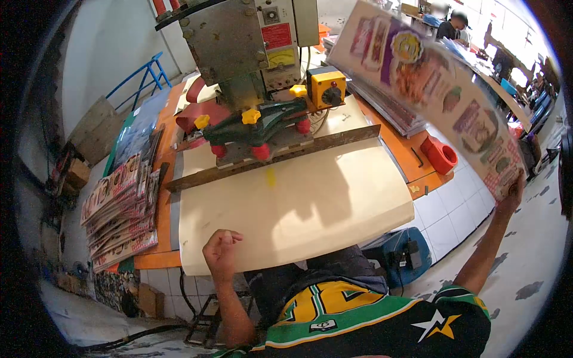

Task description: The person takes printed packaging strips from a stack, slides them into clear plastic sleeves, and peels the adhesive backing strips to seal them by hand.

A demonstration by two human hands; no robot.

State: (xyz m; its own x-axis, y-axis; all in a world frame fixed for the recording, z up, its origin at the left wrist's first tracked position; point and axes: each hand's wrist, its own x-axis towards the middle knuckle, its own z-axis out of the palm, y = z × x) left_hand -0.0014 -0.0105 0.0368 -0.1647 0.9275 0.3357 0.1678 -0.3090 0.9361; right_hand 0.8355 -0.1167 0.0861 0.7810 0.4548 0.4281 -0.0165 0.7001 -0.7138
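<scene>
My right hand (510, 190) is raised at the far right, gripping the lower corner of a long printed plastic sheet (430, 89) with food pictures. The sheet stretches up and left, tilted above the table's right side. Over the front part of the cream work surface (298, 209), my left hand (221, 253) has its fingers curled in, with nothing visible in them. Ahead of it stands a press machine (256, 128) with a long metal bar (280, 156) across the surface, yellow knobs and red feet.
A stack of printed sheets (122, 209) lies on the left of the orange table (164, 259). On the right are a red tape-like roll (439, 155), a hex key (416, 157) and another pile (388, 107) of sheets. A person (453, 27) sits in the far background.
</scene>
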